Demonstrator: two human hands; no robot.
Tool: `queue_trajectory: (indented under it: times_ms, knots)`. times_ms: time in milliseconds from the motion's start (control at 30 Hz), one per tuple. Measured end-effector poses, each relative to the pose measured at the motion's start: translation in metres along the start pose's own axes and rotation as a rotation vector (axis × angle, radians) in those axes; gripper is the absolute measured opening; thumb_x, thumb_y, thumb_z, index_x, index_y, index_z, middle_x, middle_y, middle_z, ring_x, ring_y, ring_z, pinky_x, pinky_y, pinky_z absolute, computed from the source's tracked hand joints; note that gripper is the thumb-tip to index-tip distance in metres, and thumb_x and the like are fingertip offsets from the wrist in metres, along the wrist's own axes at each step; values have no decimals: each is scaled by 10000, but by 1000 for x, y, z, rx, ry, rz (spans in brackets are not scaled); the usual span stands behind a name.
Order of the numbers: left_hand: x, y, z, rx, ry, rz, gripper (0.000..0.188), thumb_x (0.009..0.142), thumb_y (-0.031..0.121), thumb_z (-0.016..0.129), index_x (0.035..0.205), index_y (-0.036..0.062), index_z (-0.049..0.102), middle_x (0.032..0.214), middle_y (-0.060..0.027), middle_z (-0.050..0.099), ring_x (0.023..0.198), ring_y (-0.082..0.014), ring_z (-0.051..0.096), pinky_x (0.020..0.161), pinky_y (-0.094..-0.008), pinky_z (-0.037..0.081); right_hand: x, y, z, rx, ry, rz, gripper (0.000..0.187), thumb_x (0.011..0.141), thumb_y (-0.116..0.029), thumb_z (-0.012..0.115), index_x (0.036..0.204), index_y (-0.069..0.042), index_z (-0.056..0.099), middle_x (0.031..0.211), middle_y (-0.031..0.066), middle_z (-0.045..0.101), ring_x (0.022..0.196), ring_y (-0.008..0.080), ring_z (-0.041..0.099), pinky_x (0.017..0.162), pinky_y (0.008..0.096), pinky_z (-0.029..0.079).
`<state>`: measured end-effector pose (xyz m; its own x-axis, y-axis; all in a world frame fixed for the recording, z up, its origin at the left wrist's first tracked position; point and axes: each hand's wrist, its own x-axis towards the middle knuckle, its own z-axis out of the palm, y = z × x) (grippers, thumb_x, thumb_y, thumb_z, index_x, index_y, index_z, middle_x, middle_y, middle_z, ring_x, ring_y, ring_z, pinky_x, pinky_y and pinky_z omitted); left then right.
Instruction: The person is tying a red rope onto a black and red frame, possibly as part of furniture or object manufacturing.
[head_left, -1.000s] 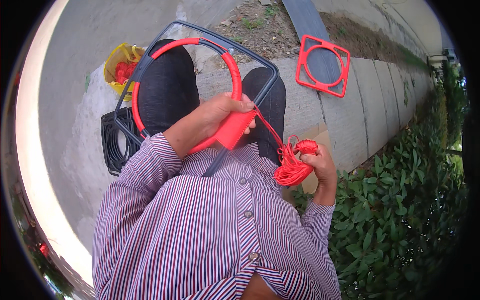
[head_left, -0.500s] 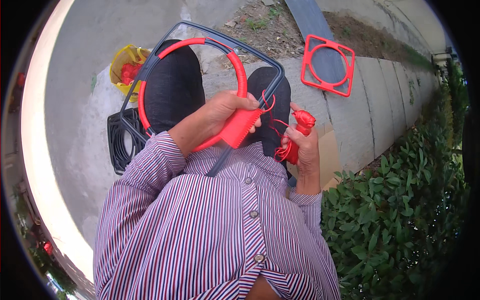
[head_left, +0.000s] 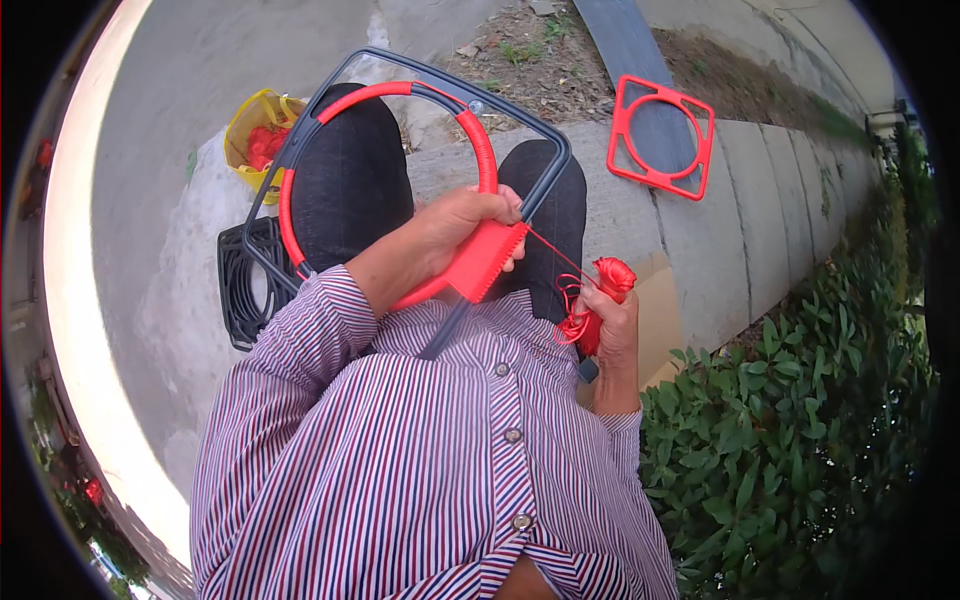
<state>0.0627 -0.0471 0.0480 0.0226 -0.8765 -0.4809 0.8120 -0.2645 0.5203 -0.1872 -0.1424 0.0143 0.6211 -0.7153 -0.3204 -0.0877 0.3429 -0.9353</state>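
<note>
A dark grey square frame (head_left: 505,101) with a round ring inside rests across my lap. Red cord is wrapped around much of the ring (head_left: 482,150), and a flat woven red section (head_left: 484,262) spans from ring to outer bar at the near right. My left hand (head_left: 462,222) is closed on the frame beside this woven part, thumb on top. In my right hand (head_left: 612,315) is a bundle of red cord (head_left: 614,278), with loose loops hanging at its left. From the bundle one strand runs taut up to the woven corner. Some left fingers are hidden behind the frame.
A yellow basket (head_left: 236,135) with red cord inside stands at the far left. Black frames (head_left: 240,325) lie beside my left leg. On the paving at right lies a red square frame with a ring (head_left: 619,130). Cardboard (head_left: 655,295) and a leafy bush (head_left: 770,440) are close on my right.
My right hand has moved down and slightly right with the cord bundle. The slack loop at the frame's edge has been pulled straight. My left hand stays on the frame.
</note>
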Motion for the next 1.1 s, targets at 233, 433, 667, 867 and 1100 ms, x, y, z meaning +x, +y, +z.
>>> queue_trajectory:
  times_ms: [233,433,667,867,1100]
  knots:
    - [6,-14,-11,213,51,79,318,825,144,581,1115,25,529,1058,-124,607,839,-213,642,733,-351,561,60,-71,-14,-171,74,-211,207,856,-112,555,1025,4,583,852,95,615,680,158,599,618,278,497]
    - [0,-19,-6,301,162,431,706,825,156,570,1447,57,249,1466,-82,314,1120,-188,508,915,-356,481,86,-113,72,-1438,-243,-813,295,753,-159,678,1036,-82,654,1116,96,623,962,257,616,789,400,509]
    - [0,-18,1,45,-21,377,876,813,180,602,1496,78,63,1313,-172,504,1066,-251,572,938,-403,470,92,-84,53,-810,258,-1013,369,748,-265,774,1034,-55,669,1141,88,610,995,246,598,822,378,477]
    - [6,-13,-3,-37,-132,245,704,824,244,619,1407,36,283,1206,-170,577,1039,-232,591,907,-370,492,75,-38,36,-769,30,-469,482,770,-316,779,1101,-6,617,1004,120,623,876,214,603,734,324,472]
    - [14,-21,-18,30,-76,130,400,835,239,641,1115,-44,597,1021,-117,659,953,-163,623,873,-305,504,78,-13,26,-506,-89,-236,433,749,-204,765,1090,11,607,1006,76,608,896,162,592,751,287,477]
